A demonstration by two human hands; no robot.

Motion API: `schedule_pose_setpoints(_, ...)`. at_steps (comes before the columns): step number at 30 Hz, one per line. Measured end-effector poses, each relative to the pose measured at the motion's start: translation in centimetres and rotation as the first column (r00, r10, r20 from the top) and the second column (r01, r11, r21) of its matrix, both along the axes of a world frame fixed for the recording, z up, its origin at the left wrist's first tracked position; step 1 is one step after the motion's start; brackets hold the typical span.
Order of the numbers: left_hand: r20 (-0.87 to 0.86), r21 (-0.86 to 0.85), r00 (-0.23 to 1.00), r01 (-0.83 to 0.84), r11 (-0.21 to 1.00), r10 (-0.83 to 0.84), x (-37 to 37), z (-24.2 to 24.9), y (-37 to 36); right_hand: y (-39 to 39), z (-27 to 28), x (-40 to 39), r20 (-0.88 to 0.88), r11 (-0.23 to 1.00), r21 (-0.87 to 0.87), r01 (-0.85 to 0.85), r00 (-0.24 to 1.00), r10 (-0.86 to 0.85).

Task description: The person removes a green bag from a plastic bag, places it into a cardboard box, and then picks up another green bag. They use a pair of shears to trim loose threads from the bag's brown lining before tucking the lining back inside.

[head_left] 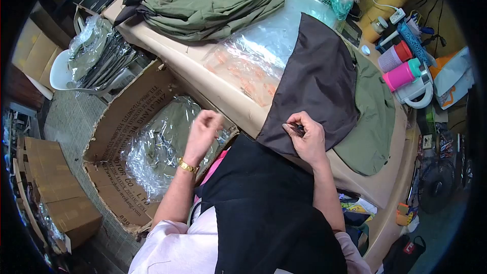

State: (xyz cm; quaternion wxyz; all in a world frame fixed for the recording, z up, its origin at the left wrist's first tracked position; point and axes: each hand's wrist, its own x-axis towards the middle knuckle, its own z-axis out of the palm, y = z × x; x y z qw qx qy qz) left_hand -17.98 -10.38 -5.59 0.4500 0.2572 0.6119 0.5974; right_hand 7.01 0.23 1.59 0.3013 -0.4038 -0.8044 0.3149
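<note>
My left hand is raised over the edge of the cardboard box, its fingers curled into a pinch and slightly blurred. Whatever it may hold is too small to see. Over the near part of a dark brown cloth piece, my right hand is closed around a small dark object, mostly hidden by the fingers. The brown cloth lies spread on the table, overlapping an olive green cloth piece on its right. Beside it on the left is a clear plastic bag with orange print.
Olive green garments are heaped at the table's far end. An open cardboard box on the left holds plastic-wrapped green cloth. Behind it stands a white tub. A pink cup and tools line the right side.
</note>
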Motion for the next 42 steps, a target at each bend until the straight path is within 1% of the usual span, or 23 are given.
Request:
schedule_pose_setpoints(1,-0.085,0.035,0.986,0.147,0.989,-0.143,0.5,-0.2,0.1,0.0,0.0,-0.1,-0.002,1.0,0.0,0.0,1.0,0.0)
schedule_pose_setpoints(3,-0.044,0.014,0.912,0.41,0.912,-0.409,2.8,0.8,0.3,-0.1,-0.1,-0.2,0.001,0.999,0.044,-0.005,1.0,0.005)
schedule_pose_setpoints(5,0.029,0.04,0.913,0.405,0.913,-0.407,5.2,0.1,0.8,-0.1,0.0,-0.2,0.006,0.998,0.056,-0.011,1.0,0.011)
schedule_pose_setpoints(6,0.084,0.097,0.945,0.308,0.946,-0.316,6.4,0.7,1.2,-0.1,0.0,-0.1,0.013,0.998,0.067,-0.014,1.0,0.013)
schedule_pose_setpoints(11,0.143,0.079,0.963,0.22,0.972,-0.23,4.9,0.2,1.8,0.1,-0.2,0.4,-0.016,1.0,0.029,-0.007,1.0,0.008)
schedule_pose_setpoints(13,0.139,0.012,0.96,0.243,0.97,-0.242,3.5,0.4,1.1,0.2,-0.4,0.4,-0.044,1.0,0.02,0.003,0.999,-0.002)
schedule_pose_setpoints(14,0.131,0.009,0.958,0.254,0.967,-0.253,3.3,0.2,0.8,0.2,-0.6,0.5,-0.033,1.0,0.003,-0.007,0.999,0.007)
schedule_pose_setpoints(16,0.2,0.047,0.925,0.32,0.946,-0.323,3.0,-0.2,0.3,0.0,0.3,0.3,-0.032,1.0,-0.012,-0.011,0.999,0.011)
schedule_pose_setpoints(17,0.193,0.045,0.924,0.327,0.944,-0.33,3.2,-0.2,0.0,-0.3,1.4,0.3,0.035,0.999,-0.047,-0.004,0.999,0.006)
schedule_pose_setpoints(18,0.396,0.099,0.858,0.314,0.944,-0.327,3.7,0.3,-0.1,-0.4,2.2,0.2,0.101,0.997,-0.08,0.003,0.995,0.005)
schedule_pose_setpoints(19,0.578,0.148,0.75,0.289,0.946,-0.32,4.0,0.9,-0.2,-0.4,2.2,0.1,0.094,0.997,-0.076,0.008,0.996,-0.001)
schedule_pose_setpoints(20,0.749,0.224,0.58,0.234,0.946,-0.321,4.3,1.7,-0.2,-0.5,2.1,0.2,0.075,0.997,-0.075,0.003,0.997,0.002)
schedule_pose_setpoints(21,0.84,0.324,0.373,0.237,0.916,-0.394,4.3,2.1,-0.1,-0.6,2.1,0.2,0.057,0.997,-0.073,-0.002,0.998,0.006)
schedule_pose_setpoints(22,0.842,0.282,0.411,0.215,0.935,-0.348,4.8,2.6,-0.4,-0.7,2.2,0.2,0.054,0.998,-0.067,-0.003,0.999,0.007)
schedule_pose_setpoints(23,0.842,0.24,0.448,0.19,0.952,-0.302,5.4,3.3,-0.6,-0.9,2.3,0.2,0.032,1.0,-0.006,0.017,0.999,-0.017)
schedule_pose_setpoints(25,0.837,0.251,0.454,0.178,0.952,-0.305,5.7,4.2,-0.8,-1.4,2.6,0.1,0.005,0.998,0.061,0.036,0.999,-0.036)
schedule_pose_setpoints(28,0.739,0.288,0.574,0.205,0.936,-0.353,6.2,5.7,-1.1,-3.3,4.9,-0.2,0.1,0.934,0.356,0.009,0.994,-0.048)
schedule_pose_setpoints(29,0.739,0.287,0.574,0.205,0.936,-0.353,6.3,6.0,-1.1,-3.7,5.4,-0.4,0.1,0.934,0.356,0.01,0.994,-0.048)
schedule_pose_setpoints(31,0.675,0.289,0.645,0.216,0.933,-0.358,6.5,6.6,-1.2,-4.4,6.1,-0.8,0.121,0.894,0.444,-0.067,0.993,0.014)
schedule_pose_setpoints(32,0.675,0.288,0.645,0.217,0.933,-0.358,6.6,6.8,-1.3,-4.6,6.2,-1.2,0.117,0.865,0.497,-0.074,0.993,0.018)
schedule_pose_setpoints(34,0.635,0.233,0.703,0.218,0.948,-0.319,6.7,7.0,-1.3,-4.8,6.0,-1.3,0.149,0.849,0.521,-0.089,0.989,0.012)
schedule_pose_setpoints(38,0.622,0.239,0.712,0.224,0.945,-0.326,6.9,6.8,-1.2,-4.9,6.0,-1.2,0.196,0.826,0.552,-0.118,0.981,0.009)
schedule_pose_setpoints(42,0.613,0.264,0.722,0.196,0.944,-0.321,7.1,6.6,-1.0,-5.0,6.5,-1.2,0.2,0.841,0.524,-0.132,0.979,0.029)
